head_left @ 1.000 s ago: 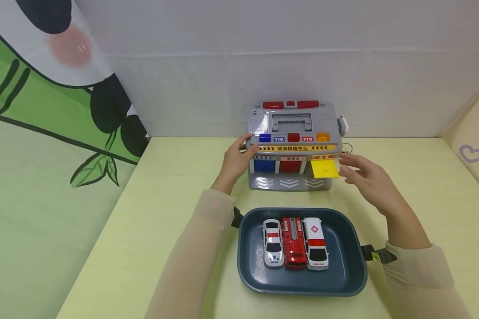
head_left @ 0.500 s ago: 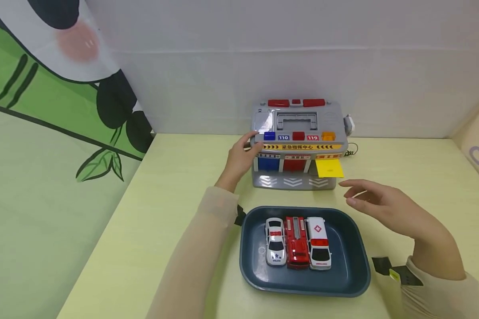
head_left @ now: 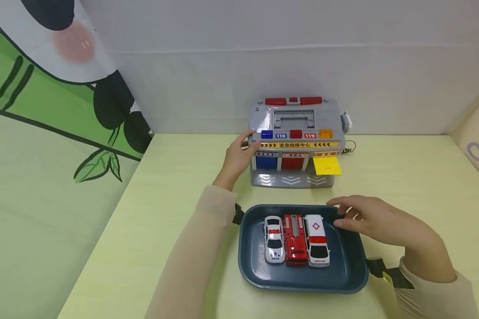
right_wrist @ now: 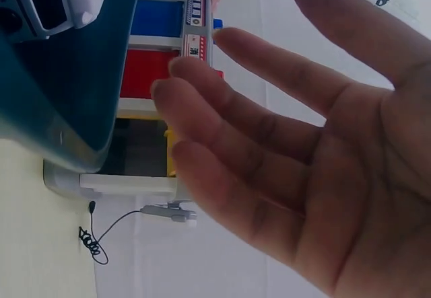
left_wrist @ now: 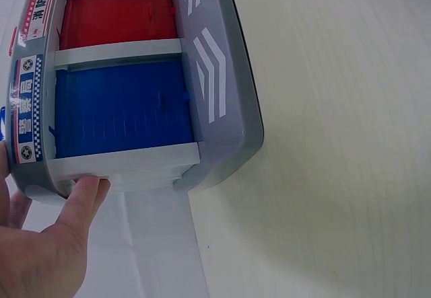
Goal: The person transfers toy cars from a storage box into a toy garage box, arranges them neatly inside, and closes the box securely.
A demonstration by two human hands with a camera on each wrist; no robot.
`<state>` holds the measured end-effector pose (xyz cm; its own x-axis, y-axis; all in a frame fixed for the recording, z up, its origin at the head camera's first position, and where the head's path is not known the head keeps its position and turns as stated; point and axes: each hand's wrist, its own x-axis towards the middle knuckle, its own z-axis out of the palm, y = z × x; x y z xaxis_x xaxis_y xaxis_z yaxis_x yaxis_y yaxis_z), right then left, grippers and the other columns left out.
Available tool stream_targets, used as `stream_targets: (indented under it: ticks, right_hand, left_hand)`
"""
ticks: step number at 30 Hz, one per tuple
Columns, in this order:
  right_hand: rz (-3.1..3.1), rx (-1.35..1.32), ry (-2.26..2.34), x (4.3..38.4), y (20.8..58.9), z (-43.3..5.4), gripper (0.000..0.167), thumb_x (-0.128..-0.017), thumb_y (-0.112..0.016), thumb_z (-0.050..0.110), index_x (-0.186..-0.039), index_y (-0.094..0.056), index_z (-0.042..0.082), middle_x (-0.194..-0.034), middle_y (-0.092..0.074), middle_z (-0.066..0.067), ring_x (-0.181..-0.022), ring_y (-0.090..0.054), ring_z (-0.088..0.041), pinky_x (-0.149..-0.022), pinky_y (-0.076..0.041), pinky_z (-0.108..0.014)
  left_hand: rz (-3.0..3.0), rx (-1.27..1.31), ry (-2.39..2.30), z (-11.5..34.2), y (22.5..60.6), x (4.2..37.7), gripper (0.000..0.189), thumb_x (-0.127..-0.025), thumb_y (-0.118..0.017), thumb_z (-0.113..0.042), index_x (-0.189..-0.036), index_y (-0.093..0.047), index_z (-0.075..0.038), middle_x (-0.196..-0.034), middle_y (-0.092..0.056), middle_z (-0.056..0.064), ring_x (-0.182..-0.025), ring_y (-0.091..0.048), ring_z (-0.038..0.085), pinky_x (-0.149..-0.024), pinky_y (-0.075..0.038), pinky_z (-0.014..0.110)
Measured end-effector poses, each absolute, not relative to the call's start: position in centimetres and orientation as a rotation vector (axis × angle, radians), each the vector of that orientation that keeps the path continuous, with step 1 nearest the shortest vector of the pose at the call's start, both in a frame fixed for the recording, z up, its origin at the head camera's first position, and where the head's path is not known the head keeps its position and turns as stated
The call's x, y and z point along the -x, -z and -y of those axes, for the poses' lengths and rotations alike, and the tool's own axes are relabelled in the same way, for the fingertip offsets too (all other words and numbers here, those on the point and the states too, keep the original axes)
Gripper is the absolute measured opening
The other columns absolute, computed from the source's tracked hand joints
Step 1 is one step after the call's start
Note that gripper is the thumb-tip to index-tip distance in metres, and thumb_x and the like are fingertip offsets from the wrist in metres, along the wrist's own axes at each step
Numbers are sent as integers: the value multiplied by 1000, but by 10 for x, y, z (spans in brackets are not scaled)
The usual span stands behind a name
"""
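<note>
My left hand (head_left: 236, 158) grips the left front corner of a grey toy rescue station (head_left: 297, 145), thumb and fingers at its edge. The station has a blue door (left_wrist: 124, 106), a red door (left_wrist: 120, 17) and a yellow door (head_left: 327, 166) swung up on the right bay. My right hand (head_left: 381, 221) hovers over the right rear rim of a dark blue tray (head_left: 345, 270), fingers loosely bent and nothing held. Side by side in the tray lie a white police car (head_left: 274, 243), a red fire truck (head_left: 295, 243) and a white ambulance (head_left: 317, 248), right of the truck.
A coiled cord with a grey handset (right_wrist: 165, 212) hangs at the station's right side. Behind the pale yellow table (head_left: 179, 177) rises a white cloth wall (head_left: 207, 84). A green cartoon-printed panel (head_left: 36, 119) borders the left, and a cream panel (head_left: 477, 133) the right.
My right hand has left the area beside the yellow door, drawn back toward me, then come left over the tray's rim. My left hand keeps its hold on the station.
</note>
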<state>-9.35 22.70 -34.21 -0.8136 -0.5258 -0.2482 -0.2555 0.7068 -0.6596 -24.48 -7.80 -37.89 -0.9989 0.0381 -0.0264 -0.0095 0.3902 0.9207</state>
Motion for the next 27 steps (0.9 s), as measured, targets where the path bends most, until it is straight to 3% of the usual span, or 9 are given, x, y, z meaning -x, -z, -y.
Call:
stream_targets:
  ticks: [11, 18, 27]
  right_hand:
    - [-2504, 540, 706, 88, 343, -225, 60, -84, -78, 25, -134, -54, 3, -108, -63, -6, -94, -60, -23, -74, -55, -39]
    - [-2487, 498, 586, 82, 344, -216, 64, -83, -79, 32, -135, -53, 5, -105, -62, -5, -94, -57, -22, -78, -54, -44]
    - [-2460, 561, 353, 94, 349, -188, 68, -81, -79, 35, -136, -52, 5, -123, -58, -18, -106, -55, -33, -87, -50, -55]
  left_hand:
    - [-2589, -34, -1714, 78, 379, 246, 45, -98, -60, -33, -142, -50, -26, -138, -52, 12, -122, -52, 29, -95, -48, 43]
    - [-2566, -65, -1692, 75, 379, 247, 49, -98, -59, -36, -145, -47, -26, -140, -51, 12, -124, -50, 28, -96, -47, 43]
    - [-2579, -51, -1699, 81, 377, 246, 48, -98, -60, -36, -144, -48, -26, -140, -51, 13, -124, -51, 29, -96, -47, 44]
